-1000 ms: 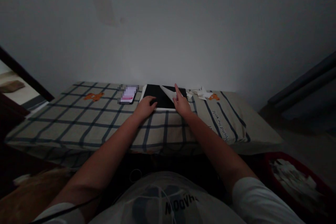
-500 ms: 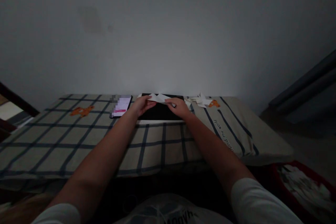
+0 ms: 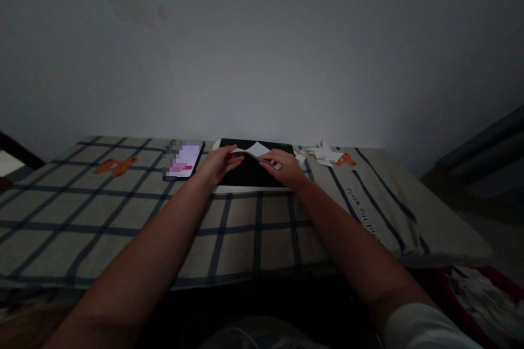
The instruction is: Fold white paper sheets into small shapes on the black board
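Note:
A piece of white folded paper [image 3: 257,148] is held between my two hands, its middle raised in a peak. My left hand [image 3: 223,164] is closed on the paper's left end, thumb on top and fingers beneath. At the right end my right hand [image 3: 283,167] pinches it, and a narrow pale edge shows by those fingertips. Below both hands lies a flat black notebook-like thing [image 3: 249,175] with a white edge along its near side. Parts of the paper are hidden behind the fingers.
A phone [image 3: 184,161] with a lit screen lies left of the black thing. Several folded white paper pieces [image 3: 323,152] are heaped to the right. A checked cloth [image 3: 241,229] covers the table, which stands against a grey wall [image 3: 262,54]. A red container [image 3: 442,294] sits low at right.
The paper's peak stands a little taller, and its right part has tilted down towards my right hand. The view has shifted slightly; both hands keep their hold.

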Demonstrator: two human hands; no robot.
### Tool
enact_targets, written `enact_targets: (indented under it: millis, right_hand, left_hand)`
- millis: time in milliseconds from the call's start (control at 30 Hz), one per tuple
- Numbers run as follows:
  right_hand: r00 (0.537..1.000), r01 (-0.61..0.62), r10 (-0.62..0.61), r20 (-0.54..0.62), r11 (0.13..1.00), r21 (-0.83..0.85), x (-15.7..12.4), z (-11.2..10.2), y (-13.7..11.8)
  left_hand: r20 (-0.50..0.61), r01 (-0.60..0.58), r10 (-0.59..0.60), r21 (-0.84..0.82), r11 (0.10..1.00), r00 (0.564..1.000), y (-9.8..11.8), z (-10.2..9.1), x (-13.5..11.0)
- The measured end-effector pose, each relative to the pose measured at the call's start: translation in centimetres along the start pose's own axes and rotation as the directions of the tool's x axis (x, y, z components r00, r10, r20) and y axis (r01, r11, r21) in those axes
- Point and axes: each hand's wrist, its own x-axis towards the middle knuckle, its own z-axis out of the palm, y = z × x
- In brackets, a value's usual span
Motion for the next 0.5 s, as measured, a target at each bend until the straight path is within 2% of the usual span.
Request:
enact_targets:
  millis: [133, 233, 300, 367, 433, 500]
  right_hand:
    - [0.997, -0.056, 0.059, -0.047, 0.996, 0.076, 0.0, -0.3, 0.0]
    - [0.972, -0.197, 0.209, -0.108, 0.975, 0.106, 0.1, -0.3, -0.1]
    - [0.922, -0.347, 0.367, -0.123, 0.924, 0.157, 0.2, -0.2, -0.1]
    - [0.857, -0.473, 0.506, -0.102, 0.849, 0.235, 0.3, 0.0, 0.1]
    - [0.805, -0.545, 0.591, -0.057, 0.773, 0.326, 0.4, 0.2, 0.4]
    - [0.771, -0.570, 0.637, -0.011, 0.698, 0.433, 0.4, 0.4, 0.8]
  left_hand:
    - [0.018, 0.042, -0.042, 0.013, 0.999, 0.999, 0.4, -0.1, -0.4]
    - [0.078, 0.043, -0.045, 0.024, 0.999, 0.996, 0.7, -0.3, -0.5]
    - [0.084, -0.002, -0.001, 0.037, 0.999, 0.996, 0.6, -0.3, -0.4]
    - [0.078, -0.099, 0.093, 0.071, 0.993, 0.993, 0.2, -0.3, -0.2]
    - [0.077, -0.224, 0.215, 0.138, 0.965, 0.973, -0.4, -0.1, -0.1]
    - [0.088, -0.322, 0.310, 0.204, 0.925, 0.947, -0.9, 0.0, 0.0]
